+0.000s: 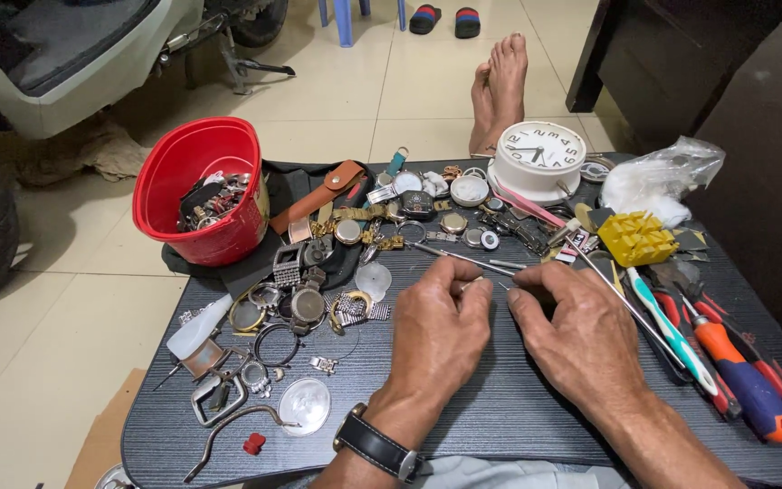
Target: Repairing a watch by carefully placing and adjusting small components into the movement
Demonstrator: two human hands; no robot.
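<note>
Head view: left hand (436, 330) and right hand (581, 335) are seen at lower centre on a dark table (500, 407), fingertips pinched together on a tiny metal part (477, 282), too small to be identified. Left wrist is strapped with a black wristwatch (380, 444). Loose watches (305, 303) are spread centre left, a red bucket (201, 186) upper left, a white clock (538, 158) top centre, screwdrivers (735, 371) at right

Both hands, left (438, 328) and right (581, 337), pinch a tiny metal part (480, 282) over the dark table (500, 407); watches (382, 226), red tub (201, 186) behind.
</note>
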